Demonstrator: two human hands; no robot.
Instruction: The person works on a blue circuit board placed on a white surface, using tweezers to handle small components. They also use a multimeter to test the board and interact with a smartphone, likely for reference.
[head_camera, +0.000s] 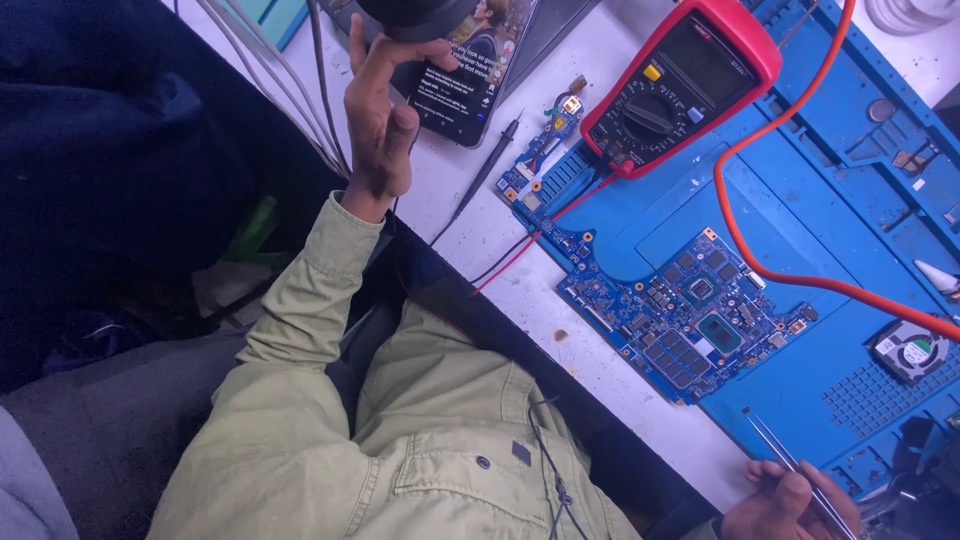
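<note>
While a dark round object (415, 15) is gripped by the left hand (380, 120), tweezers (800, 470) are pinched in the right hand (785, 505), the circuit board (680, 310) just beyond it untouched.

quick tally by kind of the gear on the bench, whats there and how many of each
circuit board: 1
multimeter: 1
phone: 1
black probe: 1
cooling fan: 1
tweezers: 1
blue work mat: 1
Total: 7
The left hand is up at a dark round object by the phone; the right hand holds the tweezers.
</note>
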